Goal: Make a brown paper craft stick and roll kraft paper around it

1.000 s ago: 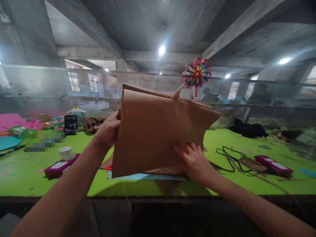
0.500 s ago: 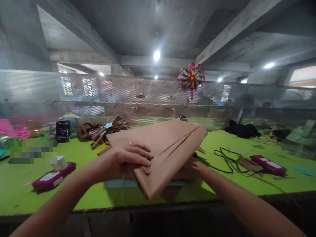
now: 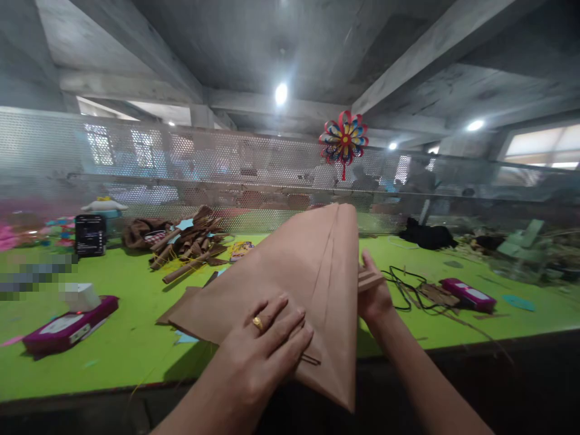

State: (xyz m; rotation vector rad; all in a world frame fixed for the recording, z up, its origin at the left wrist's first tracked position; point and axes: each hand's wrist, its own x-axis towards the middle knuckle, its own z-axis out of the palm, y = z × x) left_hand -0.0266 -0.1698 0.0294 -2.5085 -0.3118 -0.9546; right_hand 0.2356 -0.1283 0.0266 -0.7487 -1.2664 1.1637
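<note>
A stack of folded brown paper sheets (image 3: 294,278) lies tilted over the near edge of the green table (image 3: 127,338). My left hand (image 3: 267,347), with a gold ring, presses flat on top of the stack near its front corner, fingers stretched out. My right hand (image 3: 374,290) is at the stack's right edge, thumb up and fingers tucked under the sheets, gripping that side.
A magenta box (image 3: 67,323) sits front left, another magenta box (image 3: 466,294) and black cords (image 3: 403,284) to the right. Brown sticks and scraps (image 3: 190,241) and a phone (image 3: 89,234) stand at the back. A perforated screen (image 3: 181,163) with a paper pinwheel (image 3: 343,136) closes the table's far side.
The paper stack went from upright and facing me to lying flat, then turned so a corner points toward me. My left hand moved from its left edge onto its top.
</note>
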